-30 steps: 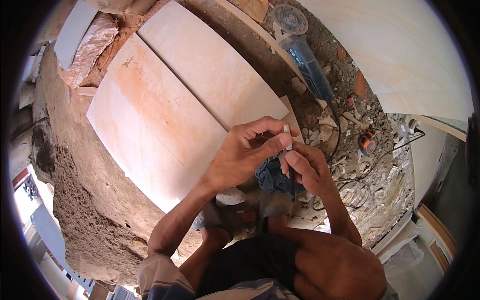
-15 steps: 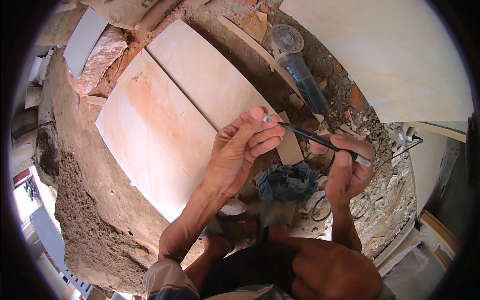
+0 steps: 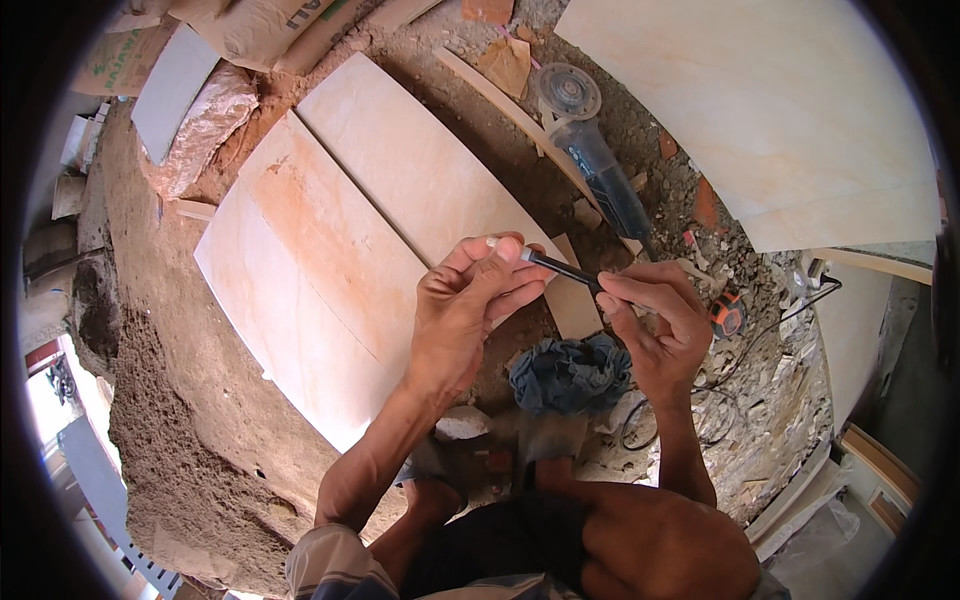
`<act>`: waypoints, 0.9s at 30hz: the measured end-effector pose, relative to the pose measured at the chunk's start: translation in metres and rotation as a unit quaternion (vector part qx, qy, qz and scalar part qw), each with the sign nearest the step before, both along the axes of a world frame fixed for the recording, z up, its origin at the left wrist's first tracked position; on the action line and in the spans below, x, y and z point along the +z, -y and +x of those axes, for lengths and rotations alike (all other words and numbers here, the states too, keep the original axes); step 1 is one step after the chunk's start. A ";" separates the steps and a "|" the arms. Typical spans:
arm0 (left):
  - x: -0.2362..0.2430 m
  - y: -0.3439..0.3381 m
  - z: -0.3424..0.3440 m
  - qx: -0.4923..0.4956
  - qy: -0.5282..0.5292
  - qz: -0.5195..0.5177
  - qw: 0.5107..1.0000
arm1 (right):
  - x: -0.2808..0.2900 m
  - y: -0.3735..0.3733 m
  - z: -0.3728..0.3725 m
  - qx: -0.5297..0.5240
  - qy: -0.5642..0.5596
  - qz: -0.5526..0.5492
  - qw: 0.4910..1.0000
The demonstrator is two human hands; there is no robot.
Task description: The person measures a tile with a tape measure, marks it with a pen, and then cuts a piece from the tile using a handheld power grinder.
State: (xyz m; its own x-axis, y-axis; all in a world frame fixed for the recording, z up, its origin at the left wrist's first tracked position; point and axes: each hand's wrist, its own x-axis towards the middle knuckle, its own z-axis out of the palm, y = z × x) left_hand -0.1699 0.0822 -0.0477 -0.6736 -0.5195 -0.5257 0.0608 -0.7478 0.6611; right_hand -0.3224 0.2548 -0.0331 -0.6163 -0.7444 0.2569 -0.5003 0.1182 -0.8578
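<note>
My left hand (image 3: 455, 310) pinches the white-capped end of a slim black marker (image 3: 565, 268) between thumb and fingers. My right hand (image 3: 660, 325) grips the marker's other end, so it lies slightly slanted between the two hands. Beneath and left of my hands lie two pale marbled tiles (image 3: 320, 240) with orange staining and a dark gap between them. A crumpled dark blue cloth (image 3: 565, 375) lies just below the marker, beside a short tan strip (image 3: 575, 315). An orange and black tape measure (image 3: 727, 316) lies to the right of my right hand.
An angle grinder (image 3: 600, 175) lies above my hands beside a long wood strip (image 3: 495, 100), its cord looping over the rubble (image 3: 770, 400). A large pale slab (image 3: 760, 110) fills the upper right. Paper sacks (image 3: 250, 30) and a wrapped bundle (image 3: 200, 140) sit upper left.
The marker has swung from upright to slanted. The white piece, apart in my left hand half a second ago, now meets the barrel. My right hand has moved left, bringing the marker's ends together.
</note>
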 end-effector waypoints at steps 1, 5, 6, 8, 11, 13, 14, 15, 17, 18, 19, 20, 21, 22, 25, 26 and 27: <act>0.000 -0.002 0.000 -0.001 0.005 -0.025 1.000 | -0.001 -0.001 -0.001 -0.002 0.010 0.003 1.000; 0.008 -0.011 0.001 -0.012 0.036 -0.101 0.994 | -0.003 -0.011 -0.001 -0.019 0.046 0.015 0.999; 0.011 -0.011 -0.002 -0.013 0.016 -0.130 0.991 | -0.003 -0.013 0.000 -0.028 0.052 0.035 0.998; 0.019 -0.015 -0.007 -0.031 0.016 -0.160 0.987 | -0.001 -0.019 0.003 -0.023 0.131 0.023 0.991; 0.032 -0.015 -0.022 -0.062 -0.013 -0.187 0.980 | 0.009 -0.019 -0.007 0.006 0.069 -0.002 0.998; 0.044 -0.009 -0.031 -0.108 0.008 -0.216 0.970 | 0.027 -0.018 -0.035 -0.035 -0.017 -0.006 0.999; 0.051 -0.005 -0.035 -0.098 -0.048 -0.230 0.967 | 0.038 -0.016 -0.053 -0.051 -0.046 -0.021 0.997; 0.060 0.001 -0.034 -0.090 -0.072 -0.235 0.965 | 0.053 -0.017 -0.082 -0.099 -0.170 -0.053 0.979; 0.081 0.022 -0.028 -0.094 -0.090 -0.260 0.957 | 0.094 -0.029 -0.153 -0.227 -0.356 -0.076 0.903; 0.092 0.040 -0.022 -0.117 -0.059 -0.302 0.944 | 0.120 -0.042 -0.189 -0.297 -0.416 -0.072 0.856; 0.104 0.059 -0.015 -0.139 -0.024 -0.344 0.928 | 0.143 -0.054 -0.226 -0.333 -0.434 -0.089 0.832; 0.115 0.077 -0.008 -0.156 0.014 -0.386 0.909 | 0.165 -0.067 -0.261 -0.354 -0.472 -0.089 0.803; 0.125 0.095 0.001 -0.174 0.035 -0.406 0.896 | 0.182 -0.078 -0.294 -0.373 -0.474 -0.063 0.795; 0.134 0.111 0.011 -0.188 0.060 -0.427 0.882 | 0.196 -0.087 -0.323 -0.377 -0.489 -0.042 0.785; 0.159 0.148 0.037 -0.203 0.116 -0.476 0.848 | 0.212 -0.099 -0.389 -0.372 -0.445 -0.027 0.814; 0.168 0.157 0.044 -0.204 0.142 -0.487 0.837 | 0.213 -0.101 -0.404 -0.370 -0.436 -0.038 0.820; 0.178 0.163 0.050 -0.198 0.161 -0.516 0.818 | 0.213 -0.101 -0.417 -0.392 -0.394 -0.031 0.831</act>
